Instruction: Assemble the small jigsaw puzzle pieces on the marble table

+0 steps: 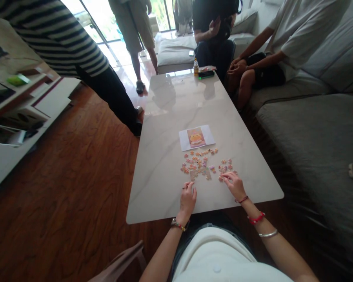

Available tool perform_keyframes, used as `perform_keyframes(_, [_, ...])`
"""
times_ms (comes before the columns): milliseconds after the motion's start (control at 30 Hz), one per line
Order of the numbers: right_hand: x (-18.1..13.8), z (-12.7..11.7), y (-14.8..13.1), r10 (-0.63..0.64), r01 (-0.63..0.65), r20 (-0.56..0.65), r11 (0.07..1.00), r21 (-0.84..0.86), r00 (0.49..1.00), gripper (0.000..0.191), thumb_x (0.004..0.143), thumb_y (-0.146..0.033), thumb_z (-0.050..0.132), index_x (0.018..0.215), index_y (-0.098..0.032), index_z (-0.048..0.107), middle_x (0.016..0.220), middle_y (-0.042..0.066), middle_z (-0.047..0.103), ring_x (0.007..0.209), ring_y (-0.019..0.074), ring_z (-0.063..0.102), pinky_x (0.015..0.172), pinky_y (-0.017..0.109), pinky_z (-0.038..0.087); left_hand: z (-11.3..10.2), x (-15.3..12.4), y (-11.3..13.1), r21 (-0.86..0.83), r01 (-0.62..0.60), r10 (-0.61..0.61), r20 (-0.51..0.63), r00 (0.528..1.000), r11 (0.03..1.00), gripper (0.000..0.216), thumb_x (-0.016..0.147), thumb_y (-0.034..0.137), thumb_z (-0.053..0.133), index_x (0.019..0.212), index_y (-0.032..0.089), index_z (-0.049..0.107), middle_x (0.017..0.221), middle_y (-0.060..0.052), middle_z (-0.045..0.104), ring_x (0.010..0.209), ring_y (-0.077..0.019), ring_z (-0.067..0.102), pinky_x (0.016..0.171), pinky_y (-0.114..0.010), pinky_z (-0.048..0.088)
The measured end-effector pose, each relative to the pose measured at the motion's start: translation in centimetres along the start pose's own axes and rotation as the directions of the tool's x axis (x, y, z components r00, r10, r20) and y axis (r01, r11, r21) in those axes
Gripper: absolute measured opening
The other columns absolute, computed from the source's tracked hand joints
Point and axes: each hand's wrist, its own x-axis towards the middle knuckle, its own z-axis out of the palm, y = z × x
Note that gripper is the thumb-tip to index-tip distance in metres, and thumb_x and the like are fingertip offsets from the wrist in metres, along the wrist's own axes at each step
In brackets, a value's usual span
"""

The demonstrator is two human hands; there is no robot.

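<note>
Loose jigsaw puzzle pieces (197, 154) in orange and pink lie scattered on the table before me. Among them, at the near side, is a clear rectangular puzzle frame (196, 172) with some pieces along its edges. My left hand (188, 199) rests just below the frame's near left corner, fingers loosely bent and thumb apart, with nothing visible in it. At the smaller pile of pieces (230, 166) on the right is my right hand (234, 185), thumb and fingertips together on a puzzle piece (220, 178). The fingers partly cover that pile.
Beyond the pieces lies a paper sheet (182, 141) with an orange cartoon picture. A bottle (195, 67) and a phone (206, 74) stand and lie at the table's (164, 188) far end. People stand left and sit on the sofa (314, 129) right.
</note>
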Motion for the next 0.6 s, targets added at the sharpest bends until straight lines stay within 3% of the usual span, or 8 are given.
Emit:
perform_keyframes(167, [0.1, -0.2, 0.3, -0.027, 0.027, -0.007, 0.999, -0.018, 1.000, 0.021, 0.076, -0.027, 0.044, 0.084, -0.018, 0.061, 0.087, 0.006, 0.061, 0.084, 0.0177, 0.055, 0.076, 0.033, 0.043, -0.3, 1.5, -1.1, 0.008, 0.033, -0.032, -0.078, 0.996, 0.999, 0.024, 0.076, 0.017, 0.043, 0.099, 0.018, 0.050, 0.096, -0.007, 0.049, 0.089, -0.0165, 0.051, 0.081, -0.033, 0.044])
perform_keyframes(267, [-0.4, 0.0, 0.7, -0.039, 0.038, -0.025, 0.999, -0.036, 0.999, 0.021, 0.077, -0.027, 0.043, 0.084, -0.019, 0.061, 0.087, 0.006, 0.061, 0.083, 0.0179, 0.055, 0.076, 0.033, 0.044, -1.0, 4.0, -2.2, 0.011, 0.070, -0.068, -0.115, 0.991, 0.997, 0.023, 0.077, 0.019, 0.043, 0.099, 0.018, 0.050, 0.096, -0.008, 0.050, 0.089, -0.0171, 0.050, 0.081, -0.033, 0.043])
perform_keyframes(500, [-2.3, 0.0, 0.8, -0.031, 0.027, -0.070, 0.998, -0.056, 0.997, 0.021, 0.076, -0.024, 0.041, 0.082, -0.019, 0.060, 0.087, 0.006, 0.060, 0.083, 0.0176, 0.056, 0.076, 0.033, 0.044, -1.9, 14.9, -3.3, 0.069, 0.177, -0.181, 0.066, 0.981, 0.982, 0.023, 0.075, 0.022, 0.050, 0.097, 0.017, 0.053, 0.097, -0.006, 0.052, 0.080, -0.0131, 0.053, 0.074, -0.025, 0.043])
perform_keyframes(600, [-3.2, -0.4, 0.5, -0.024, 0.019, -0.093, 0.999, -0.051, 0.995, 0.022, 0.076, -0.024, 0.041, 0.084, -0.019, 0.060, 0.088, 0.006, 0.060, 0.085, 0.0175, 0.056, 0.078, 0.033, 0.044, -1.3, 17.6, -3.3, 0.094, 0.200, -0.210, 0.111, 0.971, 0.975, 0.016, 0.070, 0.023, 0.055, 0.085, 0.015, 0.056, 0.092, -0.008, 0.053, 0.078, -0.0144, 0.053, 0.069, -0.025, 0.043])
